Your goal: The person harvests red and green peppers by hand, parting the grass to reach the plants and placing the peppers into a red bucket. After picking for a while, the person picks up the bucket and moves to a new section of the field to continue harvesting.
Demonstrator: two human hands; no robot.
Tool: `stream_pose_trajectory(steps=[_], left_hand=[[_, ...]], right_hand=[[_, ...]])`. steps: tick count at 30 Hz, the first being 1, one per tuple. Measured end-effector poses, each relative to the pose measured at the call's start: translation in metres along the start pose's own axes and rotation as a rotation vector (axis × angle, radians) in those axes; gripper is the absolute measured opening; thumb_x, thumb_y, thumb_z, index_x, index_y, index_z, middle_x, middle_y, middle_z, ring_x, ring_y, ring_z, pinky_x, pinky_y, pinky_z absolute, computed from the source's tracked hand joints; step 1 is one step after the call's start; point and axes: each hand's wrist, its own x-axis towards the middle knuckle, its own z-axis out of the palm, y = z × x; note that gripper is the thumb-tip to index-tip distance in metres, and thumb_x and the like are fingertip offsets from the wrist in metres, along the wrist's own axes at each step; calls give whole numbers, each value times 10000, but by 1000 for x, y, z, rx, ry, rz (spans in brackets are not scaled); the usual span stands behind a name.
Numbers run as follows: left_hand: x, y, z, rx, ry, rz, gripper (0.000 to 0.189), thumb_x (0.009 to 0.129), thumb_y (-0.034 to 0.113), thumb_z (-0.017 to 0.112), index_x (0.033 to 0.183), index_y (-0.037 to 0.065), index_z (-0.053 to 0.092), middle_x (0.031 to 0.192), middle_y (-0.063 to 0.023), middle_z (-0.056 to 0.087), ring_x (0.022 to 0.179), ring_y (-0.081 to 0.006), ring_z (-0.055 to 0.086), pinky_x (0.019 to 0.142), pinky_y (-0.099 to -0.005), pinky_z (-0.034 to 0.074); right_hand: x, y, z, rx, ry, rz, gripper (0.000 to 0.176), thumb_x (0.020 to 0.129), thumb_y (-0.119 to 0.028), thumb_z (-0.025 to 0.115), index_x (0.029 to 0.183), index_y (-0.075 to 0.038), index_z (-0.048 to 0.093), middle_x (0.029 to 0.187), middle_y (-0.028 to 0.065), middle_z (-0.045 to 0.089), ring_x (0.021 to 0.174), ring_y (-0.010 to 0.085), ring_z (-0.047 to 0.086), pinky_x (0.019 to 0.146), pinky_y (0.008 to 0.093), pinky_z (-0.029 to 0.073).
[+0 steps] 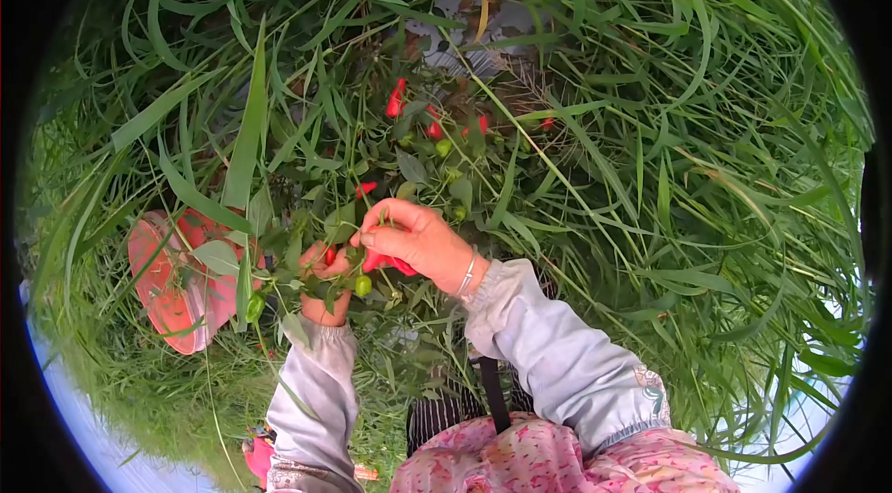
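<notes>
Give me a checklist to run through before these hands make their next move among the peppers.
1. Right hand at the plant: ok, fingers bent in among the stems.
2. Left hand beside it: ok, close by, partly covered by leaves.
3. Firm hold on the red pepper by the right hand: cannot tell, the hand covers part of it.
4. Green pepper out of the way: not ok, it hangs close between the hands.
5. Pink bucket unobstructed: not ok, leaves cross in front of it.
</notes>
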Motion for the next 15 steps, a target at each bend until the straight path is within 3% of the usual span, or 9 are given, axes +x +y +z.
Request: stream_pose_trajectory(steps=[2,4,5,6,9,10,12,14,15], left_hand=[[-7,27,6,337,-66,-66,116,839,103,587,937,40,593,911,-63,630,725,-139,593,632,-270,469],[-2,12,-10,-54,-116,-160,147,824,90,589,960,33,585,884,-55,618,727,-137,585,630,-289,467],[-4,10,-17,483,-215,88,203,800,75,590,996,30,565,886,-73,604,745,-155,584,644,-301,468],[-5,19,-15,1010,-185,376,263,776,59,590,1033,27,545,887,-90,590,763,-172,584,658,-313,469],[-40,46,12,530,-94,-451,351,749,63,590,1094,12,546,890,-129,608,708,-202,592,648,-325,474],[-51,40,2,701,-124,-320,379,744,58,595,1116,16,533,889,-137,606,706,-214,592,647,-331,474],[-67,26,-20,1022,-183,-43,438,735,47,607,1160,25,506,887,-152,603,702,-237,590,644,-345,473],[-80,61,13,1234,-307,79,432,714,59,643,1133,47,536,923,-149,607,662,-265,599,607,-341,481],[-88,86,32,1343,-369,136,429,704,65,660,1119,59,551,941,-147,609,643,-279,604,589,-339,486]], right_hand=[[6,0,6,-85,23,17,83,822,-111,606,875,-64,564,721,10,625,609,54,574,516,185,409],[15,6,6,-125,24,37,95,811,-114,618,869,-62,564,707,11,624,598,58,579,502,190,407],[17,9,4,-144,23,47,101,805,-115,624,866,-61,564,700,12,624,593,60,581,495,193,406],[16,5,3,-175,41,60,110,795,-113,629,865,-60,563,686,9,617,609,65,596,490,196,402],[24,17,-4,-126,80,24,99,794,-117,626,852,-61,568,678,6,610,579,71,575,485,196,398],[28,22,-4,-199,103,33,116,776,-160,622,811,-60,574,698,42,608,606,130,583,558,277,465],[31,27,-8,-491,162,-15,146,756,-193,619,814,-66,578,712,71,619,640,195,593,612,318,469],[34,31,-11,-671,202,3,231,704,-253,623,851,-80,583,766,117,629,739,296,592,716,372,460],[38,37,-13,-697,200,25,239,705,-259,625,861,-84,582,776,118,631,750,295,596,714,374,461]])
